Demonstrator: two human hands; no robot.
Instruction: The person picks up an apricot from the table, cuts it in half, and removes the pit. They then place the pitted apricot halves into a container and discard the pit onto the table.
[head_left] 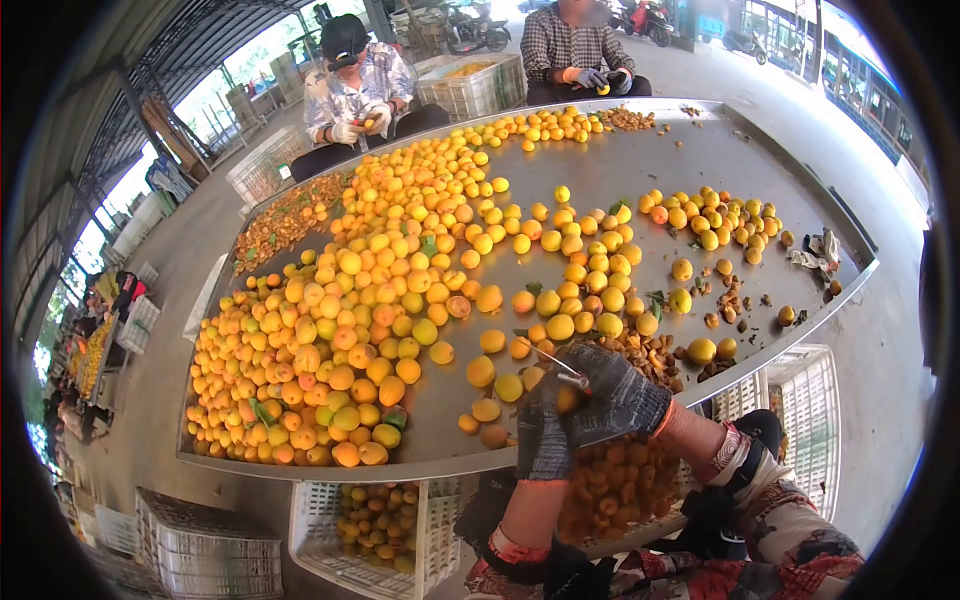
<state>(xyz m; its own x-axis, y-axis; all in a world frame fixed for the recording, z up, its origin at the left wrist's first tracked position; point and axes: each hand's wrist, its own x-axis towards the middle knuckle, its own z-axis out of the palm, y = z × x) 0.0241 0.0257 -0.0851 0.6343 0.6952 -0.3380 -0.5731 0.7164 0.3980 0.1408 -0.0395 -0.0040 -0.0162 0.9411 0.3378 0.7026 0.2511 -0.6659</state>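
Both my hands wear grey knitted gloves and meet at the near edge of the metal table. My right hand (615, 395) is closed round a small knife (562, 368), whose thin blade points up and to the left. Fingers of my left hand (543, 432) are wrapped round an apricot (569, 398), which shows partly between the two hands. Just beyond them lie loose apricots (560, 327) and a pile of brown pits and scraps (655, 360). Below my hands, a crate holds many orange fruit pieces (615, 485).
A large apricot heap (330, 320) covers the table's left side. Two people (360, 85) (575, 50) sit across the raised table rim (350, 468), handling fruit. White crates (375, 525) stand below and around. A crumpled glove (818, 252) lies at right.
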